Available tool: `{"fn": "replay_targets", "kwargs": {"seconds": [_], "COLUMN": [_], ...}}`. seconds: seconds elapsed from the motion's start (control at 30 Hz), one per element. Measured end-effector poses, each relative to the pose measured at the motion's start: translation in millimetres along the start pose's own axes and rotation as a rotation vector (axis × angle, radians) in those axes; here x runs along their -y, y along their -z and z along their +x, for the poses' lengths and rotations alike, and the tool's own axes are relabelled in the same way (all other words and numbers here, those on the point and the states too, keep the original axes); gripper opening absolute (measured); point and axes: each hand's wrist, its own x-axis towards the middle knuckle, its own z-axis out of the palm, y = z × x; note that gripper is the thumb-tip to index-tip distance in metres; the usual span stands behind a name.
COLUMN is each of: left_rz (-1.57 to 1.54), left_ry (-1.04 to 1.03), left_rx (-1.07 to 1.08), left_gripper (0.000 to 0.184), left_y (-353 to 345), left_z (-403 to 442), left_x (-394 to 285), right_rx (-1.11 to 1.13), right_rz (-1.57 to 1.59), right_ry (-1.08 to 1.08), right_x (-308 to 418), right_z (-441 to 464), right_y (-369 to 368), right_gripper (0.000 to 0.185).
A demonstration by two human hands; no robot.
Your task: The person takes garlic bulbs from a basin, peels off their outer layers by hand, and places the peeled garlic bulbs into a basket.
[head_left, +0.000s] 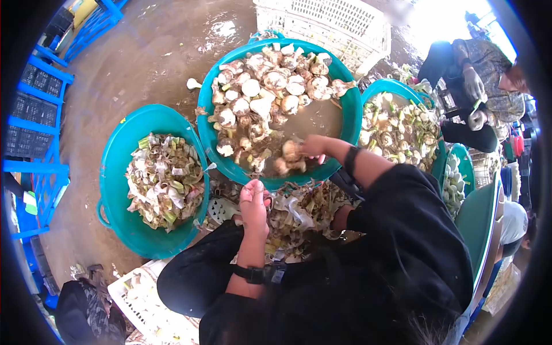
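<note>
In the head view, a large teal tub (214, 150) holds a heap of muddy, garlic-like bulbs (261, 106). My right hand (315, 148) reaches over its near right part, fingers closed on a brownish bulb (292, 150). Another bulb (291, 166) lies just below that one, slightly blurred. Outside the near rim, my left hand (255, 202) is raised with its fingers curled together. Whatever is inside those fingers, if anything, is hidden. Beneath my hands, peeled skins and leaf scraps (296, 215) are piled between my legs.
Left stands a teal tub (109, 192) of dry peelings. Another tub (397, 86) with trimmed bulbs is at right, near a seated person with gloved hands (474, 86). White crates (328, 26) stand behind. One loose bulb (194, 84) lies on the wet floor (144, 63).
</note>
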Motion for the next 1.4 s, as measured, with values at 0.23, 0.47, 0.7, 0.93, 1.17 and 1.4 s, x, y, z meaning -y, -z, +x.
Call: {"fn": "replay_targets", "kwargs": {"seconds": [0.23, 0.47, 0.7, 0.93, 1.17, 1.4], "left_rz": [-0.148, 0.195, 0.076, -0.187, -0.026, -0.194], "left_ry": [0.074, -0.143, 0.162, 0.109, 0.198, 0.087], "left_rx": [0.170, 0.102, 0.170, 0.227, 0.237, 0.454], "left_gripper": [0.041, 0.027, 0.024, 0.030, 0.030, 0.033], "left_y": [-14, -17, -4, -2, 2, 6], "left_z": [-3, -9, -11, -13, -10, -1], "left_x": [3, 9, 9, 3, 14, 10], "right_rx": [-0.505, -0.605, -0.577, -0.461, -0.710, -0.296], "right_rz": [0.161, -0.364, 0.126, 0.484, -0.462, 0.807], "right_ry": [0.514, 0.395, 0.308, 0.472, 0.392, 0.355], "right_x": [70, 85, 74, 64, 81, 68], "right_z": [-133, -146, -126, -120, -133, -132], "right_y": [-88, -118, -123, -135, -141, -141], "right_gripper": [0.034, 0.025, 0.024, 0.029, 0.017, 0.041]}}
